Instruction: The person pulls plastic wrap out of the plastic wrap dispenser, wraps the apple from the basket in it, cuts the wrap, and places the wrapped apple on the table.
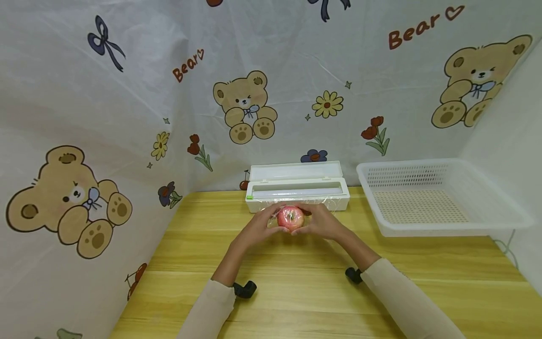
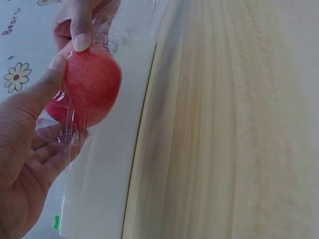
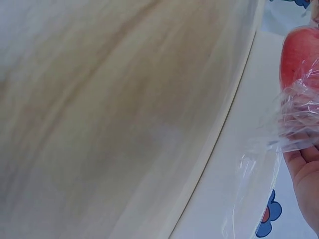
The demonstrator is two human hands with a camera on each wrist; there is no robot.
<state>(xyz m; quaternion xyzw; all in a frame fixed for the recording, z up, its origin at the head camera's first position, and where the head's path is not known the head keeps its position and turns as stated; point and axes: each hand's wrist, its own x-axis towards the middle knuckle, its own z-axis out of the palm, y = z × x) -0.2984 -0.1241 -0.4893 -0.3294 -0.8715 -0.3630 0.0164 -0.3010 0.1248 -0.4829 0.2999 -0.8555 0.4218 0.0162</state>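
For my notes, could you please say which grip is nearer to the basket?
Right: the right grip holds the apple from the side facing the basket, apart from it; the left grip holds the apple from the opposite side, farther left.

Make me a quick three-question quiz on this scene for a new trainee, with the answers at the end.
1. True or false: the lid of the white box is closed.
2. In the head view, where is the basket? A: left of the box. B: right of the box. C: on top of the box.
3. Fill in the blank: the left hand and right hand hold an ____ with clear film on it.

Key: 1. False, the lid stands open. 2. B. 3. Apple.
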